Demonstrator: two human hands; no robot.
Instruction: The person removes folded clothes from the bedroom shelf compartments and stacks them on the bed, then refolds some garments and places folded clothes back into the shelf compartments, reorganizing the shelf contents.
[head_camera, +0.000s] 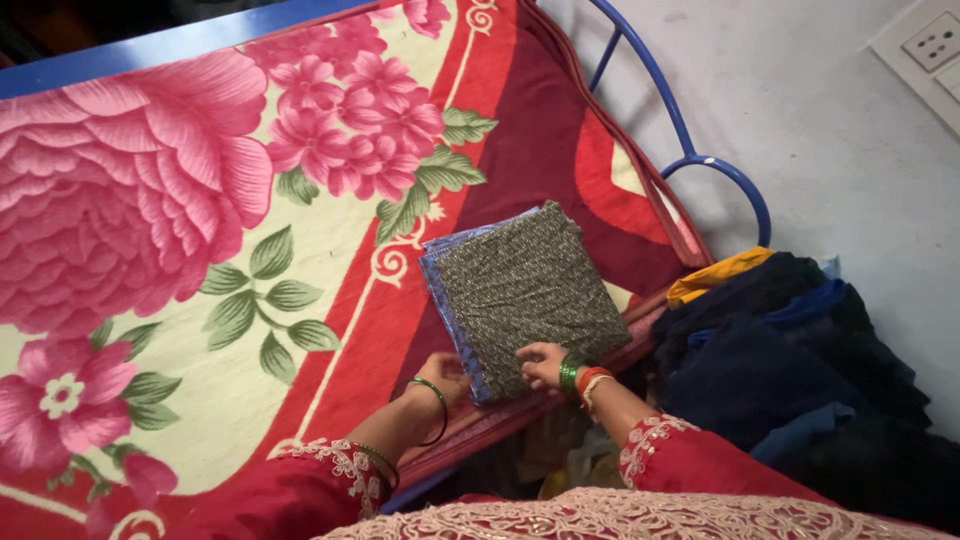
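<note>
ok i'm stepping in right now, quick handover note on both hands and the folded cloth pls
Left hand: at the near left corner of the folded cloth stack, fingers on its edge; whether it grips cannot be told.
Right hand: fingertips resting on the stack's near edge, not closed on it.
Stack: folded square, dark speckled piece on top with blue layers showing beneath, lying on the floral blanket near the bed's corner.
Beside the bed, on the right: a heap of dark and blue clothes with a yellow piece on top, not folded.
Done: this stack is folded and flat. Left: the heap lies loose.
</note>
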